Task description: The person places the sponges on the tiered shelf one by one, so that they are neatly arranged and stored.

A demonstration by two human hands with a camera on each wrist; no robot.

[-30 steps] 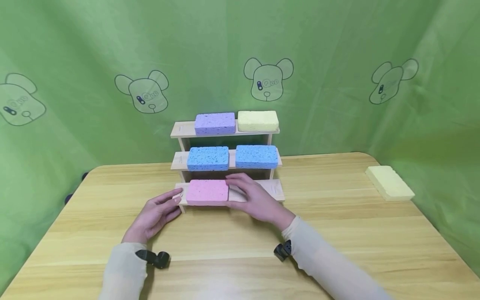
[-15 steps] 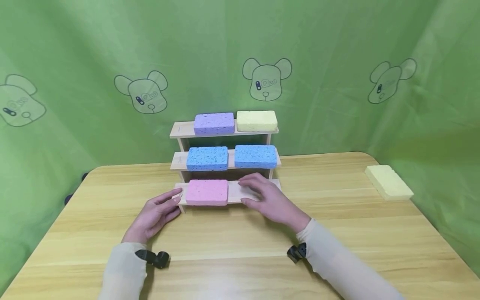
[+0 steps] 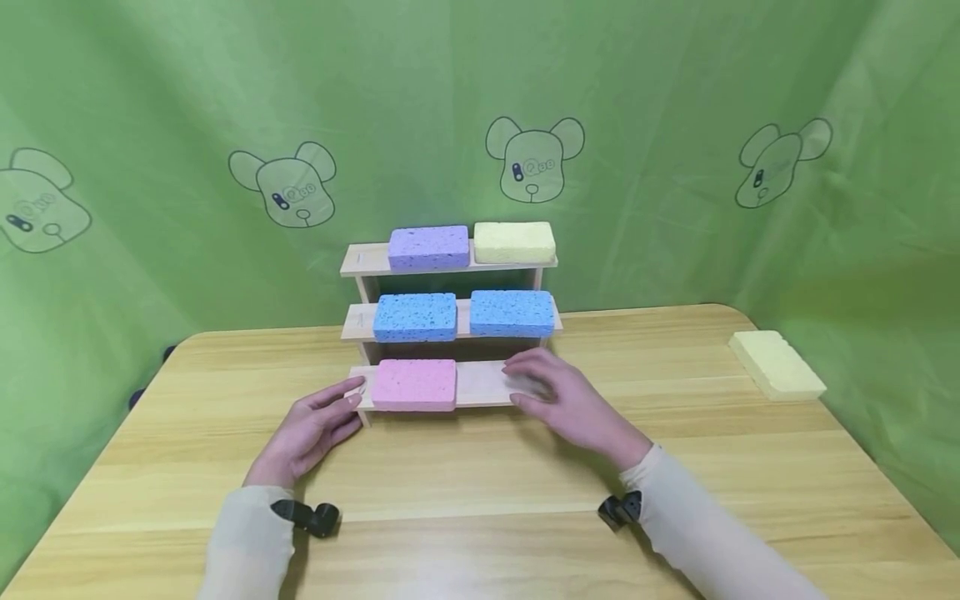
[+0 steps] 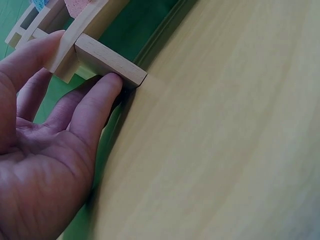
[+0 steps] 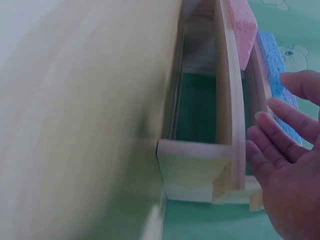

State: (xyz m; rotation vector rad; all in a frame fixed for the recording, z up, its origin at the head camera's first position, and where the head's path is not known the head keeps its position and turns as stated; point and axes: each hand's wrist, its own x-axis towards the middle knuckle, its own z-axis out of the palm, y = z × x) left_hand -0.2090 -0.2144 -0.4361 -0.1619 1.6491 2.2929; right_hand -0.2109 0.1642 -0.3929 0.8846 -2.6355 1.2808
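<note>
A three-tier wooden display stand (image 3: 480, 385) holds sponges. On its lowest board a pink sponge (image 3: 415, 384) lies left of centre. My left hand (image 3: 317, 433) grips the left end of that board; in the left wrist view, its fingertips (image 4: 111, 80) touch the stand's leg. Over the board's right end hovers my right hand (image 3: 573, 408), fingers loosely bent and nothing in them. Two blue sponges (image 3: 415, 317) lie on the middle board. A purple sponge (image 3: 428, 247) and a pale yellow sponge (image 3: 514, 242) sit side by side on top.
Another pale yellow sponge (image 3: 777, 365) lies at the right edge of the wooden table (image 3: 480, 517). A green curtain (image 3: 420, 100) with bear-head outlines hangs close behind the stand and along both sides.
My right hand has let go of the pink sponge and moved right along the lowest board. The left hand and all the sponges keep their places.
</note>
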